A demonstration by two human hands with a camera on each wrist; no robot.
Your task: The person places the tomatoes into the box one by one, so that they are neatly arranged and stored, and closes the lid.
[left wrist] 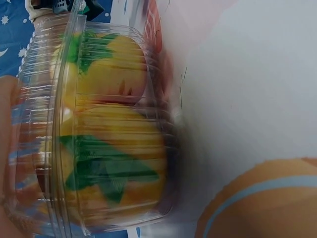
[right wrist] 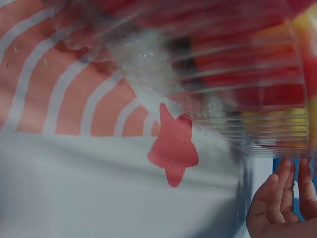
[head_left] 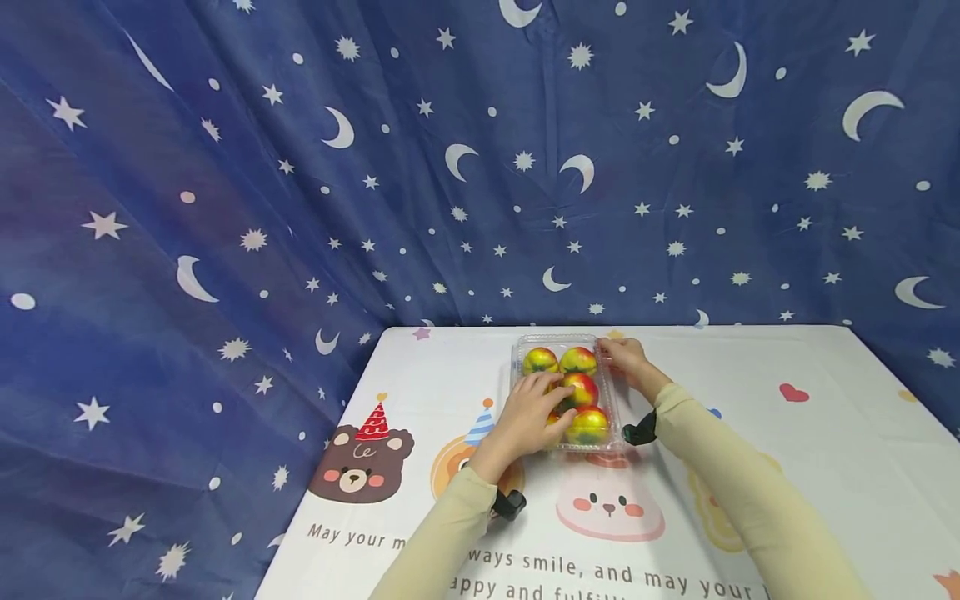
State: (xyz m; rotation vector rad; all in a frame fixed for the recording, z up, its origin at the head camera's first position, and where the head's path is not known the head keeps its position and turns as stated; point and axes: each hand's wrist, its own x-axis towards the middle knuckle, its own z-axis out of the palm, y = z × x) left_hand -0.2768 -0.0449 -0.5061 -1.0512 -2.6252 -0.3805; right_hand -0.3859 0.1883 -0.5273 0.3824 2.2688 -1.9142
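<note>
A clear plastic clamshell box (head_left: 517, 354) stands on the table with its lid down, holding several yellow-and-red fruits (head_left: 588, 425) with green leaves. Spread across the lid, my left hand (head_left: 528, 414) rests on its left and middle part and covers some of the fruit. At the far right corner, my right hand (head_left: 626, 360) pinches the box's rim with its fingertips. In the left wrist view the ribbed side of the box (left wrist: 114, 99) shows close up. The right wrist view shows fingers (right wrist: 285, 186) at the box's edge.
The table wears a white printed cloth (head_left: 810, 467) with cartoon animals and lettering. A dark blue curtain (head_left: 420, 225) with moons and stars hangs behind the table and along its left side. Dark straps sit on both wrists.
</note>
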